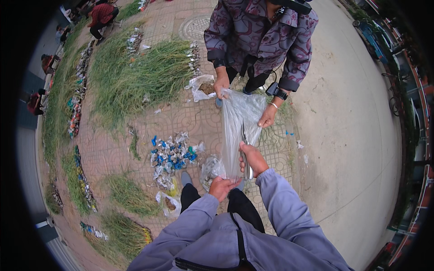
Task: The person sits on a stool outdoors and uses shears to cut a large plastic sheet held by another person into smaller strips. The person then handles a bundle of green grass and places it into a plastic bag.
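Note:
A clear plastic film (234, 118), perhaps a bag, is stretched between me and a person who faces me. My left hand (221, 188) grips its lower end, just above my feet. In my right hand (255, 159) is a pair of metal hand shears (248, 171), its pointed blades lying against the film and directed away from me. I cannot tell whether the blades are apart. The other person's hands, one (222, 83) at the film's upper left corner and one (268, 116) at its right side, hold it taut.
Small white and blue plastic-wrapped bundles (174, 155) lie in a heap on the paving. Cut green grass-like plants (142, 78) with wrapped roots lie in rows. Bags of soil (206, 88) sit near both people. A concrete road (342, 118) runs along the right; other people (101, 17) work at upper left.

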Available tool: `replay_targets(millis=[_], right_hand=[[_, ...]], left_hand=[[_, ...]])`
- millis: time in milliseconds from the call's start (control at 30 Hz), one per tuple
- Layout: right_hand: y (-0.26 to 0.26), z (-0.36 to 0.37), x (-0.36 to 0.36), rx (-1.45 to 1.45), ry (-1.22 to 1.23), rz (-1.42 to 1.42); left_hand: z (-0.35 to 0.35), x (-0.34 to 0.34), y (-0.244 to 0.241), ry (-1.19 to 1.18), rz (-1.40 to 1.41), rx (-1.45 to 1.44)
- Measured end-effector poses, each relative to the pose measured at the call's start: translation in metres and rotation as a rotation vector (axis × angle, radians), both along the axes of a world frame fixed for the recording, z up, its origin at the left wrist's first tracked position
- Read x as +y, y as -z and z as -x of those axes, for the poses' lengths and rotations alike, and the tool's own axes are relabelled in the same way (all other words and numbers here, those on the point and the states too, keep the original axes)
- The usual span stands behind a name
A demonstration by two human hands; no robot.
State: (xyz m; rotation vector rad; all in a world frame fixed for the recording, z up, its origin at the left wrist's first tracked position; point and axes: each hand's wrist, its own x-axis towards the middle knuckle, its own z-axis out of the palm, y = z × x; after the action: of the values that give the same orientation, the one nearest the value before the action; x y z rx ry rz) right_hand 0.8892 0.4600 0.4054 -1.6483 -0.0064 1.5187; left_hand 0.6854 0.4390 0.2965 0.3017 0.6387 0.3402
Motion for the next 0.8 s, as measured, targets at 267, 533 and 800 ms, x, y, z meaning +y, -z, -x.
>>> replay_targets(millis=[267, 533, 800], right_hand=[[-0.001, -0.015, 0.019, 0.003, 0.015, 0.012], [0.007, -0.031, 0.036, -0.003, 0.019, 0.027], [0.007, -0.037, 0.046, -0.023, 0.019, 0.055]], left_hand=[[0.008, -0.011, 0.012, 0.036, 0.057, 0.029], [0.014, -0.024, 0.007, 0.045, 0.092, 0.066], [0.020, -0.033, 0.009, 0.092, 0.110, 0.073]])
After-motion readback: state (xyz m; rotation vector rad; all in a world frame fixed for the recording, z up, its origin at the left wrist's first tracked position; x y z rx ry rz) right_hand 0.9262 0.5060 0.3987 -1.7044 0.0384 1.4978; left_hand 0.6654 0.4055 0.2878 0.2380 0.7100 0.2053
